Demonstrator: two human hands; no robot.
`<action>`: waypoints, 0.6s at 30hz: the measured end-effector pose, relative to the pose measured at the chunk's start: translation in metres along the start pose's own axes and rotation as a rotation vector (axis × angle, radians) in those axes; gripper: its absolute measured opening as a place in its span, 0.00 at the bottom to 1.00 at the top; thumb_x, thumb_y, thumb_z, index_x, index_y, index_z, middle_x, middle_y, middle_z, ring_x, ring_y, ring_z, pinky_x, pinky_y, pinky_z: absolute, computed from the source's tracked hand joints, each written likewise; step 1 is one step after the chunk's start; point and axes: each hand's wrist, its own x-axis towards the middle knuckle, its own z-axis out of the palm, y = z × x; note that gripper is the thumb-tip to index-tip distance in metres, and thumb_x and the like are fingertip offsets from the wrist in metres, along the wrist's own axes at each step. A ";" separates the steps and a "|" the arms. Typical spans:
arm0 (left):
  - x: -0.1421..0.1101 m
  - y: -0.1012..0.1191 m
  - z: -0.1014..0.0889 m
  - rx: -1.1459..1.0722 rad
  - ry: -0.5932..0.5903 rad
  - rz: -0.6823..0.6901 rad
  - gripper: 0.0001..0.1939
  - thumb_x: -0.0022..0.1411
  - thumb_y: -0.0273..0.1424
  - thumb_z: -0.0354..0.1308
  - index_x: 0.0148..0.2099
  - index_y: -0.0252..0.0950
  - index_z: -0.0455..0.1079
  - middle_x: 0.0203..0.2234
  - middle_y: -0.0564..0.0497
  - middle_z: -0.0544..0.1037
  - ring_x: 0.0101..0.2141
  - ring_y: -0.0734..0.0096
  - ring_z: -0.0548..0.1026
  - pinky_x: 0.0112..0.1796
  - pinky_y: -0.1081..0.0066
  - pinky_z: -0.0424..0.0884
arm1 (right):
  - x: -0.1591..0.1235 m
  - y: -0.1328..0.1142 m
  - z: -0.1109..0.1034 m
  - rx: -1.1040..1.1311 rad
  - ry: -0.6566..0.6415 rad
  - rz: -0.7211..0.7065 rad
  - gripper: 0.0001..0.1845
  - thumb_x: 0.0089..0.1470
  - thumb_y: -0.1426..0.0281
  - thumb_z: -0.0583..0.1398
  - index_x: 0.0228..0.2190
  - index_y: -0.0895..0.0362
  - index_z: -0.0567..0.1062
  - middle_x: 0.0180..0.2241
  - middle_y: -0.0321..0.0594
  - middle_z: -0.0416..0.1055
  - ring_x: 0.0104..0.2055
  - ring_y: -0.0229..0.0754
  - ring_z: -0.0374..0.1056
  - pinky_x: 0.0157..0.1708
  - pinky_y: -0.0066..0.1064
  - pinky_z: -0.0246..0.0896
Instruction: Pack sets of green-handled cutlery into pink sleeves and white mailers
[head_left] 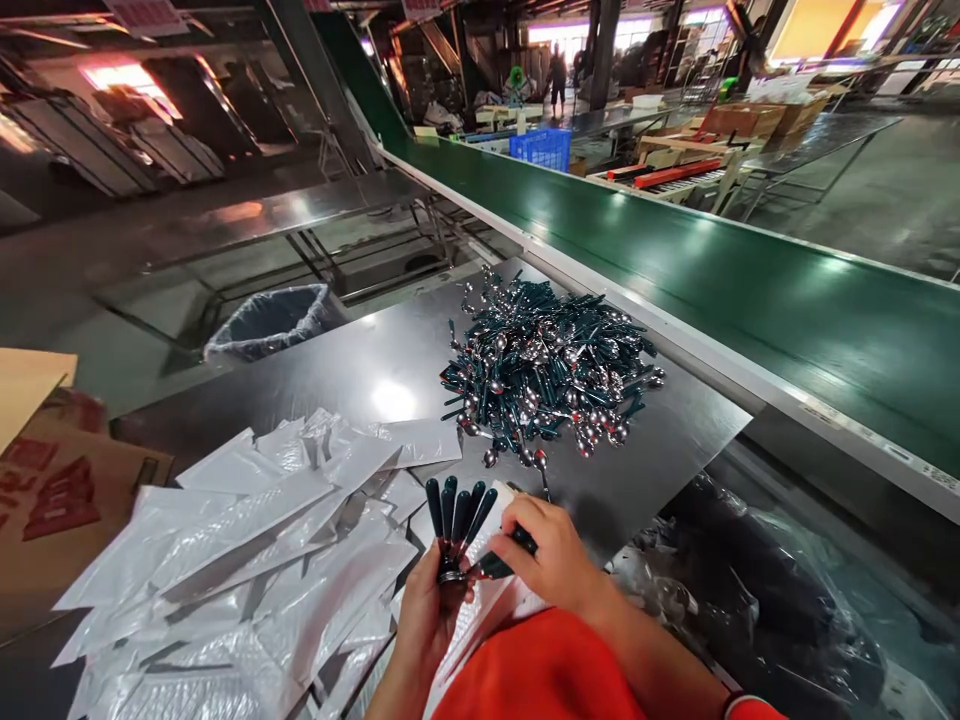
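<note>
My left hand [424, 612] is closed around a fan of several dark-green-handled spoons [454, 515], handles pointing up and away. My right hand [549, 556] pinches one more green-handled spoon [504, 556] and holds it against that bunch. Both hands hover over the near edge of a grey metal table [360, 375]. A big heap of the same spoons [546, 368], green handles and shiny bowls, lies on the table just beyond my hands. A spread of white plastic pouches [247, 560] covers the table to my left.
A green conveyor belt [750, 290] runs along the table's right side. A bin lined with a bag [266, 322] stands behind the table. Cardboard boxes [52, 480] sit at far left. Clear plastic sheeting [757, 600] lies at lower right. A blue crate [541, 147] and people are far back.
</note>
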 end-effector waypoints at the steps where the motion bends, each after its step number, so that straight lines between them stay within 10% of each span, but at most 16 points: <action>1: 0.000 0.000 0.000 0.017 -0.008 0.010 0.30 0.30 0.49 0.76 0.28 0.33 0.70 0.16 0.55 0.73 0.16 0.74 0.69 0.14 0.77 0.64 | -0.001 0.003 0.003 -0.002 0.044 0.035 0.12 0.61 0.64 0.57 0.27 0.54 0.68 0.25 0.34 0.66 0.28 0.38 0.63 0.30 0.29 0.59; 4: 0.001 0.000 -0.002 0.083 -0.029 0.042 0.29 0.34 0.50 0.74 0.28 0.32 0.71 0.17 0.54 0.74 0.15 0.75 0.68 0.14 0.76 0.64 | -0.002 0.011 0.008 0.040 0.166 0.108 0.03 0.59 0.69 0.58 0.32 0.54 0.68 0.33 0.38 0.69 0.32 0.39 0.65 0.33 0.30 0.62; 8: 0.003 -0.001 -0.007 0.139 -0.059 0.052 0.28 0.38 0.51 0.73 0.29 0.32 0.72 0.19 0.52 0.76 0.18 0.72 0.71 0.14 0.75 0.64 | 0.003 0.014 0.003 0.101 0.048 0.037 0.19 0.60 0.73 0.54 0.52 0.52 0.66 0.52 0.46 0.68 0.46 0.43 0.69 0.46 0.35 0.66; 15: 0.002 -0.002 -0.005 0.168 -0.028 0.061 0.26 0.41 0.51 0.72 0.28 0.34 0.71 0.20 0.54 0.75 0.18 0.73 0.71 0.14 0.76 0.64 | -0.002 0.016 0.004 0.029 0.028 -0.026 0.12 0.63 0.60 0.54 0.32 0.54 0.69 0.29 0.37 0.71 0.31 0.40 0.67 0.33 0.31 0.63; 18: 0.000 -0.003 -0.003 0.188 -0.062 0.025 0.26 0.39 0.50 0.72 0.27 0.33 0.71 0.19 0.52 0.75 0.18 0.73 0.71 0.13 0.76 0.64 | -0.005 0.017 0.004 -0.022 0.031 -0.037 0.11 0.65 0.61 0.53 0.38 0.54 0.71 0.31 0.39 0.73 0.33 0.41 0.69 0.34 0.31 0.63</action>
